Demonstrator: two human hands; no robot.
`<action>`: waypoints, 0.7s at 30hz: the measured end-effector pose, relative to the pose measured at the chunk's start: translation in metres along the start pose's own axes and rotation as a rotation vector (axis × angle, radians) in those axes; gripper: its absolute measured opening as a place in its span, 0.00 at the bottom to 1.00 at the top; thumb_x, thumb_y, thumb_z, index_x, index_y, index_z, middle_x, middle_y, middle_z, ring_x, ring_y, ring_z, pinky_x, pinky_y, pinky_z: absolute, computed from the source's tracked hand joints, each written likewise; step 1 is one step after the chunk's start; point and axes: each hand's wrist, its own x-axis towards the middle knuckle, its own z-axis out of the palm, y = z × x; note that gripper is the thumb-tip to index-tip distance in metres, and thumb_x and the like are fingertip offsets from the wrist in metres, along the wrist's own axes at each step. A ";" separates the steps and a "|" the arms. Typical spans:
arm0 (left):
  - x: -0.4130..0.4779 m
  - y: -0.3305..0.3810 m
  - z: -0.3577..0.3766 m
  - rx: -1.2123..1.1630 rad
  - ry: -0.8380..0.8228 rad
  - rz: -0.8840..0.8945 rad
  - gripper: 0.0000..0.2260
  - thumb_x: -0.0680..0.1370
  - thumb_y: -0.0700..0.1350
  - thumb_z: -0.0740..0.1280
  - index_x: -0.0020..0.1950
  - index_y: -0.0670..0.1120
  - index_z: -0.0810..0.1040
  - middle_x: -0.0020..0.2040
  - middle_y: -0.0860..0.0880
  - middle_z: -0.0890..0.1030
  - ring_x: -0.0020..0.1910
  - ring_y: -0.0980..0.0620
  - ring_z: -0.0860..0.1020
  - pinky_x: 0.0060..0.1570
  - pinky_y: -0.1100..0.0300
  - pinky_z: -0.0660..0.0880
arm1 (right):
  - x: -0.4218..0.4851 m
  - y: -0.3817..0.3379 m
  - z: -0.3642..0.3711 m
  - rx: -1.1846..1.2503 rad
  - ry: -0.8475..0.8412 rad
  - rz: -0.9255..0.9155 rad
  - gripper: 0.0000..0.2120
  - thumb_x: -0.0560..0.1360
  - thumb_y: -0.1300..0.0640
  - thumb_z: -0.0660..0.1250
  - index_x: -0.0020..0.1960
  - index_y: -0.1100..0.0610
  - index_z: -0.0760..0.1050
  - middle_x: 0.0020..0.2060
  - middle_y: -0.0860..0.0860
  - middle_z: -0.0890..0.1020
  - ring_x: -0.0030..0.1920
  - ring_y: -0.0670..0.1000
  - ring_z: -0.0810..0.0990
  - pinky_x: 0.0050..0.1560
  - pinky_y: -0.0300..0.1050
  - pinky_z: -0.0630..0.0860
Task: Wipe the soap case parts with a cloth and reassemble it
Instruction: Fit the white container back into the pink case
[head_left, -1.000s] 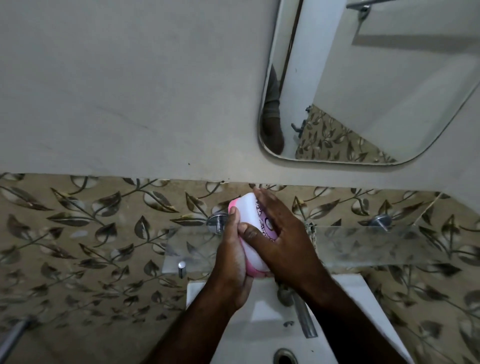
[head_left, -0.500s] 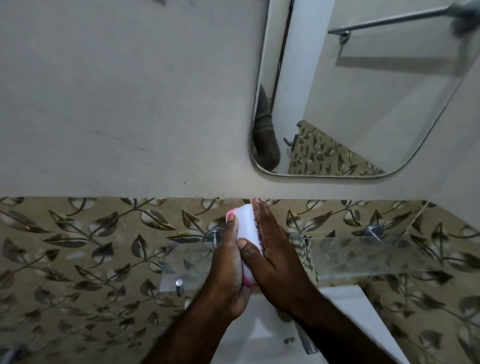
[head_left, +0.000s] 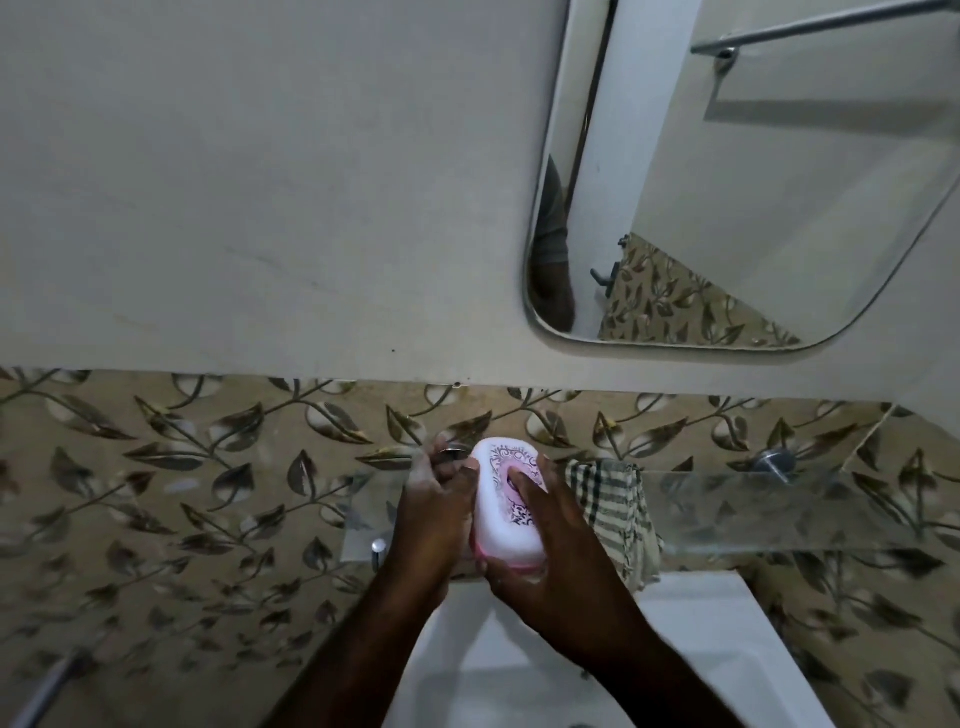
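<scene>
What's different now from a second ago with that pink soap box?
The soap case turned from edge-on to patterned top facing the camera. The right hand shifted from covering that top to the right side, one finger on top. The left hand still grips the left side; the cloth stays on the shelf.

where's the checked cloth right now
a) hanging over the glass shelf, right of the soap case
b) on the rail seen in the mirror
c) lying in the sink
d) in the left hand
a: the checked cloth hangs over the edge of the glass shelf, just right of the soap case, which the left hand and right hand grip.
</scene>
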 end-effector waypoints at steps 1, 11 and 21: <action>-0.001 0.000 0.000 0.063 -0.021 0.032 0.13 0.79 0.38 0.64 0.63 0.45 0.74 0.51 0.45 0.83 0.45 0.51 0.83 0.39 0.62 0.80 | 0.000 0.000 0.002 -0.025 -0.002 0.010 0.39 0.69 0.40 0.66 0.76 0.51 0.61 0.76 0.47 0.57 0.76 0.45 0.57 0.73 0.38 0.58; -0.010 -0.014 0.006 0.446 -0.118 0.287 0.17 0.78 0.43 0.66 0.67 0.45 0.76 0.58 0.50 0.83 0.52 0.61 0.81 0.51 0.70 0.76 | 0.006 0.005 -0.005 -0.110 0.028 0.079 0.41 0.64 0.37 0.67 0.71 0.58 0.68 0.71 0.58 0.68 0.70 0.56 0.69 0.68 0.42 0.62; -0.014 -0.015 0.005 0.548 -0.144 0.423 0.18 0.78 0.47 0.64 0.68 0.48 0.74 0.57 0.50 0.83 0.52 0.58 0.81 0.51 0.66 0.76 | 0.010 0.006 -0.011 -0.127 0.022 0.033 0.41 0.63 0.43 0.71 0.72 0.59 0.66 0.70 0.56 0.68 0.69 0.52 0.68 0.67 0.31 0.58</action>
